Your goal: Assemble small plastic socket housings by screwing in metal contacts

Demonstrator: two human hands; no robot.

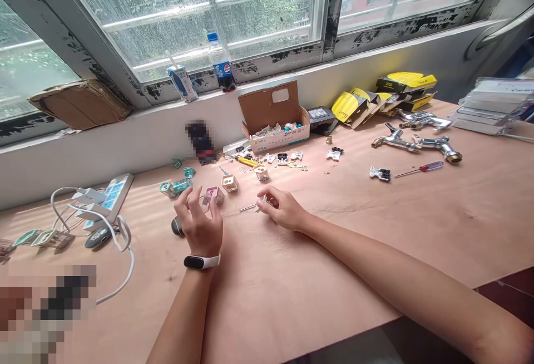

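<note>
My left hand [200,222], with a band at the wrist, is raised with its fingers spread, just in front of a pink sharpener-like piece [214,195]. To its right, my right hand [281,208] has thumb and fingers closed on a small white part [261,203]. A thin metal rod [247,208] points left from that part. Beyond my hands stand a cream sharpener-like piece [229,182] and another [261,172]. Teal pieces [182,186] lie behind my left hand, and a black mouse [177,226] is partly hidden beside it.
An open cardboard box [279,140] of small parts stands by the wall, near a yellow cutter [247,161]. Metal faucets [417,141] and a screwdriver [429,167] lie at right. A power strip [112,200] with white cables is at left.
</note>
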